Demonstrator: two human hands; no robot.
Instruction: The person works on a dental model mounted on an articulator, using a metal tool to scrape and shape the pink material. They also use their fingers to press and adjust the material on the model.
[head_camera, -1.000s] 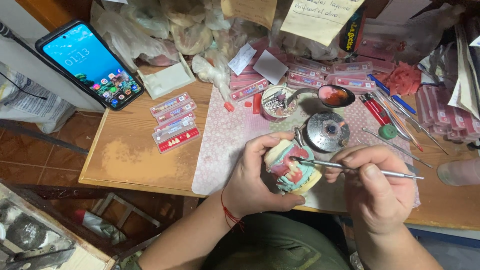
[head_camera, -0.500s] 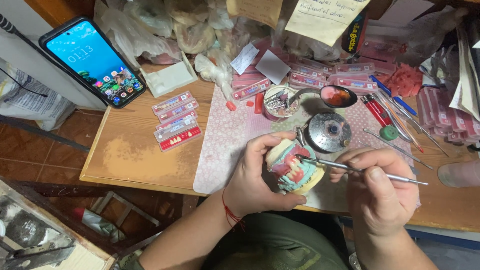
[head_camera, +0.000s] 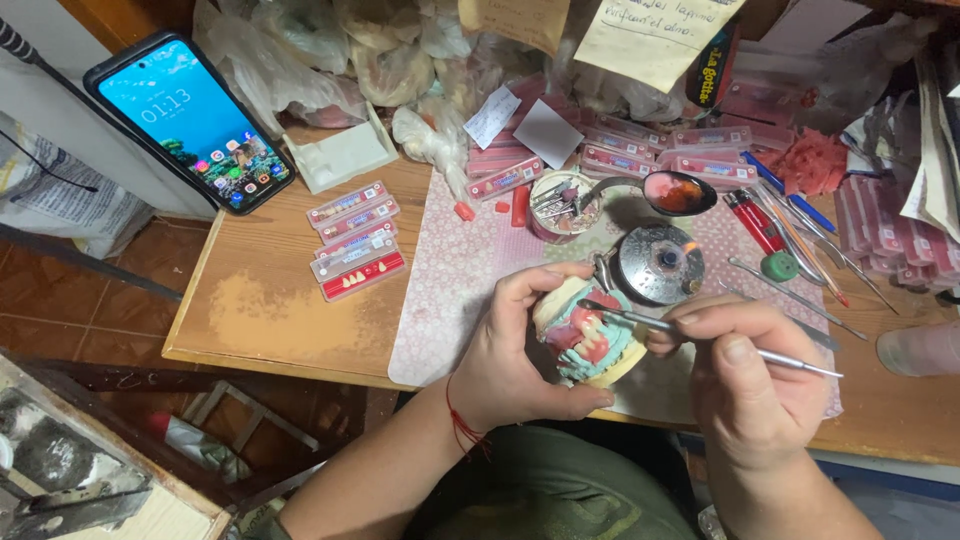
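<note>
My left hand grips a dental cast model with pink wax gums and white teeth, held just above the front edge of the wooden table. My right hand holds a thin metal carving tool like a pen. Its tip rests on the pink wax of the model. A red string circles my left wrist.
A patterned mat lies under the work. Behind it stand a round metal burner, a spoon holding red wax, a small tin of tools, a red lighter and several metal instruments. Tooth card strips and a phone lie left.
The tool tip has shifted slightly across the wax on the model. Both hands stay in nearly the same place.
</note>
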